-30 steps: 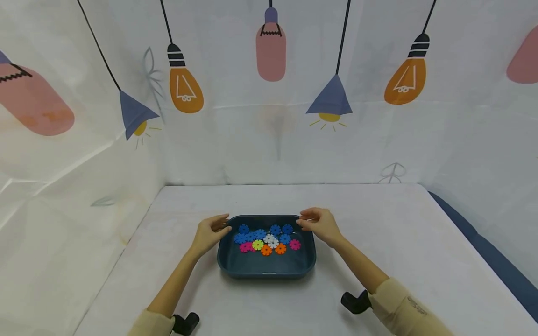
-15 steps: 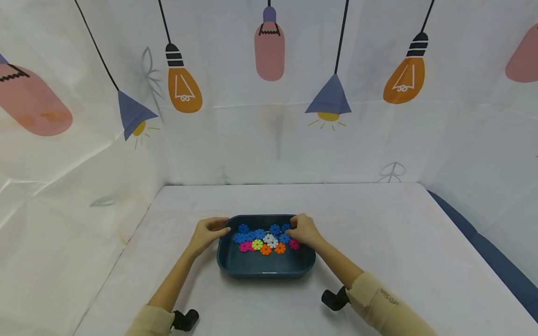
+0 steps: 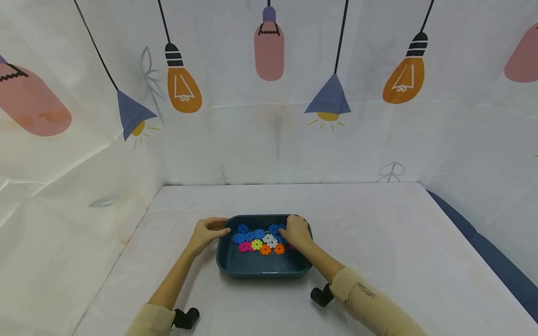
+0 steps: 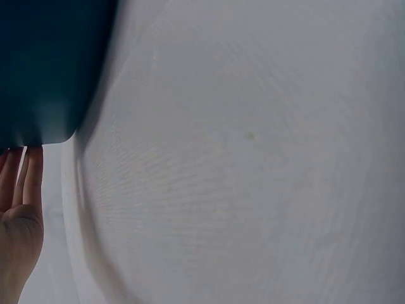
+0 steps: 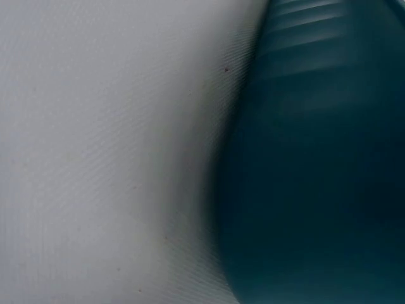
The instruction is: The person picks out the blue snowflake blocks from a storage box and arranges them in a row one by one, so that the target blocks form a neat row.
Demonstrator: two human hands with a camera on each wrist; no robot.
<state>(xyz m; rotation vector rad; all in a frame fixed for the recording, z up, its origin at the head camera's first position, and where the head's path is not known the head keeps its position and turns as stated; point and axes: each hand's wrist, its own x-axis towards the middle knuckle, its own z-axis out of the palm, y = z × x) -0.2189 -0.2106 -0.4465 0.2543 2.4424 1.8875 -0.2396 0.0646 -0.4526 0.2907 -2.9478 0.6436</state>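
Dark blue tray (image 3: 235, 268) sits near the front edge of the desk (image 3: 378, 233), about mid-width; holds a cluster of small flat gear discs (image 3: 257, 239) toward its far half; blue ones at the back, white, yellow-green, pink, orange nearer the front.

Left hand (image 3: 206, 234) rests on the tray's left rim at the far-left corner, fingers bent over the edge, touching it; in the left wrist view the fingers (image 4: 25, 183) lie straight against the tray's outer corner (image 4: 44, 76); looks like a light steadying hold, not a clamp.

Right hand (image 3: 295, 233) is inside the tray over the right end of the disc cluster, fingertips down among the blue and pink discs; cannot tell whether it pinches one, fingers hide the contact; right wrist view shows only tray wall (image 5: 316, 158) and desk cloth.

Handling, judged: discs are thin, stiff plastic, very light, notched edges; likely lie flat and slide on the smooth tray floor; best taken by an edge pinch, thumb and finger on opposite teeth; tray rigid, light, may skid unless held at the rim.
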